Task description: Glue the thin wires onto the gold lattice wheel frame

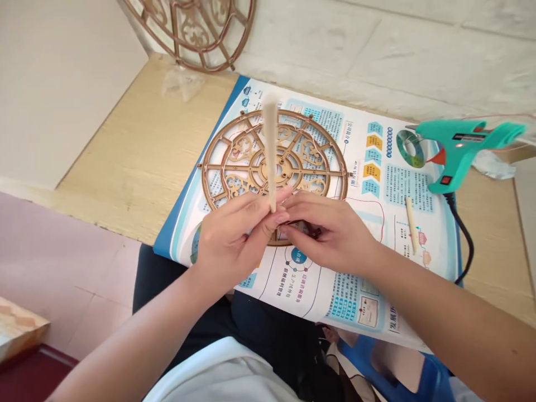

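A round, bronze-coloured openwork frame (213, 192) with spokes and scroll patterns lies on a printed sheet, thin wire running along its rings. My left hand (234, 237) pinches a pale, slim stick (271, 151) that points up and away over the frame. Close against it, my right hand (330, 229) has its thumb and fingers pressed together at the frame's near rim. What the right fingertips grip is mostly hidden; a dark bit shows beside them. A thin red wire (383, 215) curves over the sheet to the right of the frame.
A teal glue gun (464, 148) with a lit light stands at the right, its black cord (469, 240) hanging down. Another pale stick (411, 226) lies on the printed sheet (330, 301). A second round frame (205, 53) leans against the wall. Crumpled plastic (182, 84) sits nearby.
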{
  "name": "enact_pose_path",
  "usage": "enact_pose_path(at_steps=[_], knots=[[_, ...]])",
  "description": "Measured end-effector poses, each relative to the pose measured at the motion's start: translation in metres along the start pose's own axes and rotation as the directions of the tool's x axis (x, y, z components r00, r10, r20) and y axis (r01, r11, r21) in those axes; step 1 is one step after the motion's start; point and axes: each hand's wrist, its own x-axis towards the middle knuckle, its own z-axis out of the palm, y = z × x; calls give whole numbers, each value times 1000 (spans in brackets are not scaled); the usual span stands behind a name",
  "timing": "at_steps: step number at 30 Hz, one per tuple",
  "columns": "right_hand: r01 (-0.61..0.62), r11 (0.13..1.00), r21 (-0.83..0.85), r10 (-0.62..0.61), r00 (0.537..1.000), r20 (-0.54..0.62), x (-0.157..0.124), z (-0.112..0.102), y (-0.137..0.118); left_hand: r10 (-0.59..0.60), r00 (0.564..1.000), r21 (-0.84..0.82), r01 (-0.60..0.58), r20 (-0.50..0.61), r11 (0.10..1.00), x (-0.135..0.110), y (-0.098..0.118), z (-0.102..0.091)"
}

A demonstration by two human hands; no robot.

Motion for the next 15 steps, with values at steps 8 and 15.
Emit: enact_pose_path(at_steps=[8, 15], knots=[[13, 995, -97, -7, 998, 63, -6, -16, 10, 77, 997, -20, -77, -18, 997, -3, -2, 6], [64, 990, -124, -50, 993, 108, -13, -8, 18, 55, 998, 15, -54, -37, 998, -9, -3, 6]])
